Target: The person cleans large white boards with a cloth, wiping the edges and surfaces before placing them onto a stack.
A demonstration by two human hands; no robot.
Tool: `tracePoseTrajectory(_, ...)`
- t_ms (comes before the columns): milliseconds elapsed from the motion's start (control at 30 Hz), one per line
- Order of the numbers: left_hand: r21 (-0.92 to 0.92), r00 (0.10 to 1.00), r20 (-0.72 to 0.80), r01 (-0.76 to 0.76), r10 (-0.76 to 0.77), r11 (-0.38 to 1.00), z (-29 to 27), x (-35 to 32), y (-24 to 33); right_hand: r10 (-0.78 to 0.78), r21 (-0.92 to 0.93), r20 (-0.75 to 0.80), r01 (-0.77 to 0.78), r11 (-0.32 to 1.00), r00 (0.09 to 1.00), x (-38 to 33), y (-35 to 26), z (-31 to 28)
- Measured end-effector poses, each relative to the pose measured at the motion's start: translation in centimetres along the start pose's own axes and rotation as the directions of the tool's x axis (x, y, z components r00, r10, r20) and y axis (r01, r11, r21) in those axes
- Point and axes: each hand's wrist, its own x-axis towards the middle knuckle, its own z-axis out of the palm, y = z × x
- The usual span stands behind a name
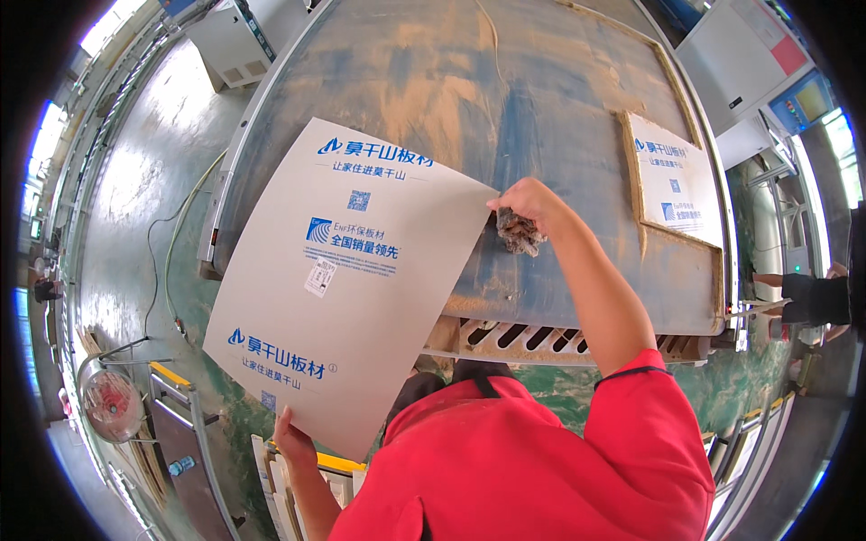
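Note:
A large white panel [361, 288] with blue print and a small white label slants across the near left of the dusty worktable [433, 108], jutting past its near edge. My left hand [293, 439] is closed on the panel's lower left edge, thumb on the printed face, other fingers hidden beneath. At the panel's far right corner is my right hand [530, 206], closed around a crumpled grey-brown rag [519, 233]. Its fingertips meet the corner; whether they also pinch it, I cannot tell.
Another printed white board [672, 180] lies at the table's right, beside strips of brown edging [719, 288]. Slots line the table's near edge [532, 339]. A round fan [113, 406] and a metal-framed cart [185, 442] stand left. Behind the table is a grey cabinet [230, 45].

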Motion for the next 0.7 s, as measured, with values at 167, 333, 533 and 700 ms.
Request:
tracePoseTrajectory(167,0.056,0.999,0.003,0.039,-0.039,0.998,1.4,-1.1,1.0,-0.074,-0.011,-0.041,0.073,0.997,0.996,-0.5,1.0,-1.0)
tracePoseTrajectory(333,0.097,0.999,0.026,0.034,-0.037,0.995,0.9,-1.2,1.2,-0.183,-0.078,-0.054,0.179,0.981,0.982,-1.9,1.1,-2.0)
tracePoseTrajectory(533,0.11,0.996,0.051,0.063,-0.069,0.992,1.3,-1.5,1.6,-0.318,-0.417,-0.113,0.246,0.875,0.941,-2.5,0.4,-0.5)
tracePoseTrajectory(700,0.075,0.997,0.027,0.075,-0.077,0.994,0.5,-1.0,1.4,-0.435,-0.594,-0.217,0.235,0.77,0.874,-3.2,0.5,1.6)
